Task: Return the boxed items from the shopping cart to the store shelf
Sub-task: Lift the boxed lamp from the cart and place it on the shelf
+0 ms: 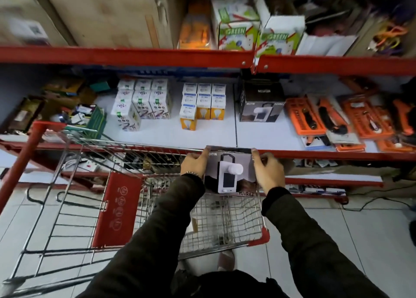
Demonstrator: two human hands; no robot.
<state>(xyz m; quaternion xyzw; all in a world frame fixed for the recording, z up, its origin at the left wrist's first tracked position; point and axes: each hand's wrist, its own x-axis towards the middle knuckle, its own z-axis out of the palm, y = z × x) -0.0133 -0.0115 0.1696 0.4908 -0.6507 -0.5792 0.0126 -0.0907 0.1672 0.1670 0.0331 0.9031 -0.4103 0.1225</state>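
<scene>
Store aisle, red-edged shelf [202,138] with a pale deck straight ahead of both hands. Just one view here, from the head cam. Holding a dark lantern box [229,171] above the shopping cart [225,221], close to the shelf's front lip. Left hand [195,163] clamped on the box's left side, right hand [269,174] on the right side, fingers [265,157] curled over the top edge, spread about as wide as the box. Looks like stiff cardboard, probably light to middling, a bit slick on the printed faces, so gripping opposite sides seems right. Matching black box [261,102] sitting further back on the shelf, beyond the right hand, bulb boxes [202,106] beyond the left. Cart basket mostly hidden by arms, can't tell what's left inside.
</scene>
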